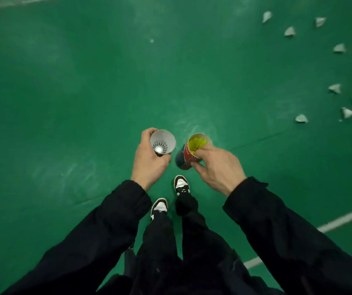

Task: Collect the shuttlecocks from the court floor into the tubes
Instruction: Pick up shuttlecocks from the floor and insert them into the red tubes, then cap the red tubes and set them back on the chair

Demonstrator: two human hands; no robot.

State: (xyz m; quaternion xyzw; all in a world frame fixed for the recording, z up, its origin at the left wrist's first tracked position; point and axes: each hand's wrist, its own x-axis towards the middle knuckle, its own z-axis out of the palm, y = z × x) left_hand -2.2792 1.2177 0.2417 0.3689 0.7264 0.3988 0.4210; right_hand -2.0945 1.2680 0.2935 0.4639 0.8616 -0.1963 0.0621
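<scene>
My left hand [148, 159] grips a tube whose open mouth faces me, and a white shuttlecock [162, 143] sits in that mouth, skirt up. My right hand [217, 167] holds a red, blue and brown patterned tube [184, 157], upright and slightly tilted, with a yellow shuttlecock [196, 143] showing inside its mouth. Both tubes are held side by side, apart, at about waist height over the green court floor [85, 92]. Several white shuttlecocks [338, 48] lie scattered on the floor at the far right.
I stand on the green court, my black-and-white shoes [181, 185] below the tubes. A white court line [341, 220] runs diagonally at the lower right, another line [11, 2] crosses the top left. A small white speck [151, 40] lies ahead.
</scene>
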